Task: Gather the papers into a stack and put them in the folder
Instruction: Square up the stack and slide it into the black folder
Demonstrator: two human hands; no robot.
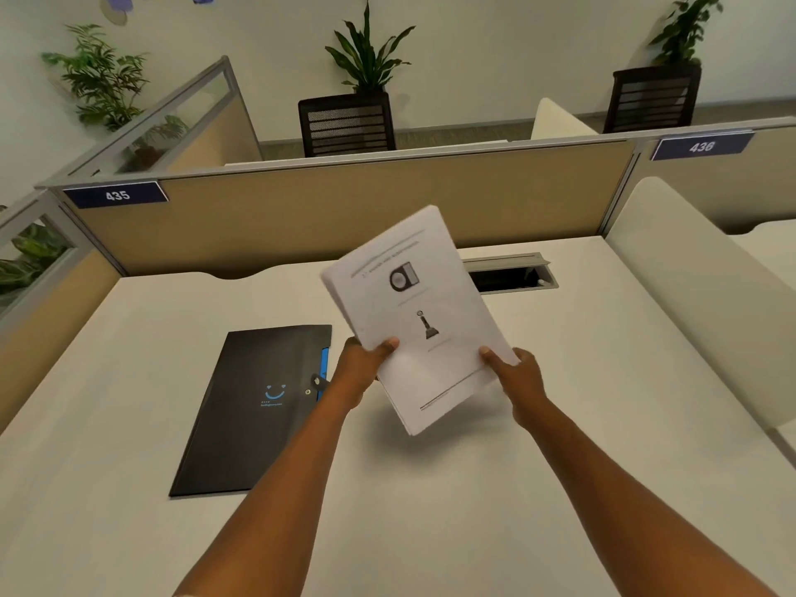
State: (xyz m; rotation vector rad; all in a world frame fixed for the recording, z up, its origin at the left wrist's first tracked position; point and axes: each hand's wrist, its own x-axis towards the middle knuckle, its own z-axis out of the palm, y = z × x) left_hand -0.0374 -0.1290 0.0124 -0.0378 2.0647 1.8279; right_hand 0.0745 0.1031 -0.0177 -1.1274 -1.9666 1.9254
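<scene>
A stack of white printed papers point(415, 312) is held up above the desk, tilted with its top leaning to the left. My left hand point(359, 372) grips the stack's left edge, thumb on the front page. My right hand point(514, 377) grips its right edge the same way. A black folder point(254, 407) with a blue smile logo and a snap button lies closed and flat on the desk, just left of my left hand. A blue inner edge shows along its right side.
The white desk point(560, 445) is bounded by tan cubicle partitions point(327, 217) at the back and left, and a white side panel point(689, 295) at the right. An open cable tray point(510, 275) sits in the desk behind the papers.
</scene>
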